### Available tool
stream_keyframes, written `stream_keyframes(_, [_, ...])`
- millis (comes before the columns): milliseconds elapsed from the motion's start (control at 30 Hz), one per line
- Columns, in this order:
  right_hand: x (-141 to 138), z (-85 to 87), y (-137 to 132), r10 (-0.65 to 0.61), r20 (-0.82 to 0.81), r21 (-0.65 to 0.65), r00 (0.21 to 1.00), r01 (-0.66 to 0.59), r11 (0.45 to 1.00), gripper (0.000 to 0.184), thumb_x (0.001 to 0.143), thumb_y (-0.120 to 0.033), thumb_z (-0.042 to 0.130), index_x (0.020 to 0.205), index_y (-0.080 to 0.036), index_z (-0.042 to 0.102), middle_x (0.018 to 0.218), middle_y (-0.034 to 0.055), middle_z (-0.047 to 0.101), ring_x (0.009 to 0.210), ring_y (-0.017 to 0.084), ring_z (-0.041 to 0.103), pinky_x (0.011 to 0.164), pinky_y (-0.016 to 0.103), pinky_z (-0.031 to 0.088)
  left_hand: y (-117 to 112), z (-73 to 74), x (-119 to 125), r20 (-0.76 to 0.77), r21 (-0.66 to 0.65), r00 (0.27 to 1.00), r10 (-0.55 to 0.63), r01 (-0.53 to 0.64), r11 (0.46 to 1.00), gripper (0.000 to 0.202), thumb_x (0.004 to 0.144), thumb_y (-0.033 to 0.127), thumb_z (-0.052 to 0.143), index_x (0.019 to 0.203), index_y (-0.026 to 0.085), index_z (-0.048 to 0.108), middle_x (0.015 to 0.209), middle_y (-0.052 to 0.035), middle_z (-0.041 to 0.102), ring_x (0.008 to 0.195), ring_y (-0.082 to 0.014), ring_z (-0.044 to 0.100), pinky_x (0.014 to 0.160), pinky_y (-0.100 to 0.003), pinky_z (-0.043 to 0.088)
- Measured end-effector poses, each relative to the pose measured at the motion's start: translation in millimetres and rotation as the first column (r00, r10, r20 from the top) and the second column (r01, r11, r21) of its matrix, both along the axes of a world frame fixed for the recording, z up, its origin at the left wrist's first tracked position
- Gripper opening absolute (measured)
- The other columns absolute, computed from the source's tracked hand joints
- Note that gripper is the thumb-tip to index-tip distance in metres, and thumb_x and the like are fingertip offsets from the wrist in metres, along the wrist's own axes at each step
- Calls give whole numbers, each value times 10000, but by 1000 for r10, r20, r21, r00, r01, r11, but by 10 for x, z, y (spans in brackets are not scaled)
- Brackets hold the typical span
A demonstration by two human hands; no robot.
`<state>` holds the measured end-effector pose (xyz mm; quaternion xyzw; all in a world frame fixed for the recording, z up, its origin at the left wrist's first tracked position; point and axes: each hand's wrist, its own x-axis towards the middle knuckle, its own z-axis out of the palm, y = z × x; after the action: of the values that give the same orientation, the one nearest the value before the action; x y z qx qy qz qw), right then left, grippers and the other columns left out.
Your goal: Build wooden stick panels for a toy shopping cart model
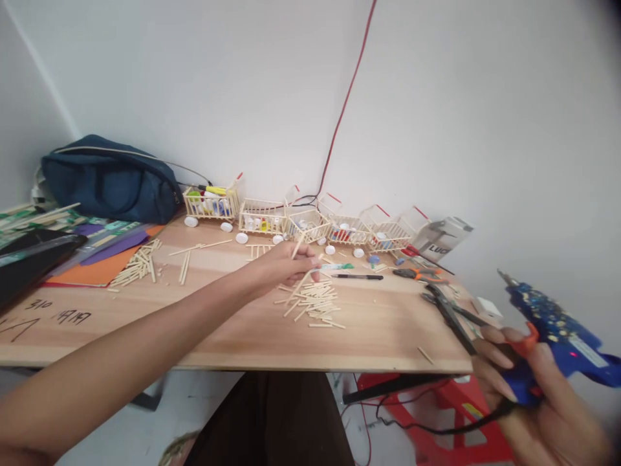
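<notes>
The right hand [541, 417] is wrapped around the handle of a blue glue gun [553, 317], holding it in the air off the right end of the wooden table [378, 336]. Its metal nozzle [507, 278] points up and to the left, toward the wall, and its long axis slants from there down to the rear at the right edge of the view. Fingers hide much of the handle and part of the orange trigger [526, 341]; the wrist fades into the dark lower corner. The left hand [288, 264] pinches a thin stick [297, 247], which leans up and slightly right above the pile of sticks [317, 301]. Its lower end is hidden by the fingers, and whether the pale length slanting below them is separate is hard to make out through the blur.
</notes>
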<state>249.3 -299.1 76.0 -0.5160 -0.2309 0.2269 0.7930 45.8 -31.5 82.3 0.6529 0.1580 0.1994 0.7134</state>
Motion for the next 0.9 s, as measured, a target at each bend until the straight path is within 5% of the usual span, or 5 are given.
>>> stream_keyframes(167, [-91, 109, -90, -26, -72, 105, 997, 34, 994, 121, 796, -277, 716, 838, -219, 618, 864, 14, 433, 592, 68, 401, 357, 116, 374, -387, 114, 982, -50, -77, 995, -81, 77, 994, 156, 877, 161, 529, 724, 135, 525, 693, -61, 654, 392, -6, 260, 396, -190, 138])
stream_keyframes(300, [-69, 150, -179, 13, 51, 74, 999, -17, 997, 93, 823, -307, 680, 862, -236, 634, 861, 32, 453, 592, 89, 393, 352, 147, 344, -651, -25, 1733, -253, -2, 967, -27, 27, 1000, 239, 826, 75, 546, 604, 147, 494, 479, 10, 502, 380, -12, 331, 418, -230, 158])
stream_keyframes(400, [-34, 161, -221, 18, 114, 45, 993, -24, 999, 74, 843, -311, 655, 870, -246, 633, 835, 32, 452, 589, 100, 391, 355, 161, 330, -714, -174, 1931, -338, 41, 941, 3, 12, 999, 257, 798, 59, 547, 568, 157, 490, 388, 39, 400, 359, -38, 371, 422, -228, 207])
stream_keyframes(700, [-116, 126, -31, 25, 116, 34, 993, -29, 999, 150, 817, -333, 690, 897, -222, 628, 900, 39, 498, 599, 97, 451, 360, 171, 346, -372, -147, 1022, -90, 172, 996, 17, -1, 985, 133, 826, 242, 581, 751, 134, 598, 597, 19, 590, 404, -32, 327, 416, -183, 223])
stream_keyframes(900, [-376, 136, 531, 353, 169, -116, 920, -337, 934, 287, 804, -465, 686, 896, -202, 618, 868, 45, 538, 569, 89, 470, 347, 156, 317, -79, -44, 113, 77, 370, 989, 122, -142, 918, 190, 785, 309, 657, 804, 123, 686, 713, -27, 682, 619, -87, 544, 584, -195, 374])
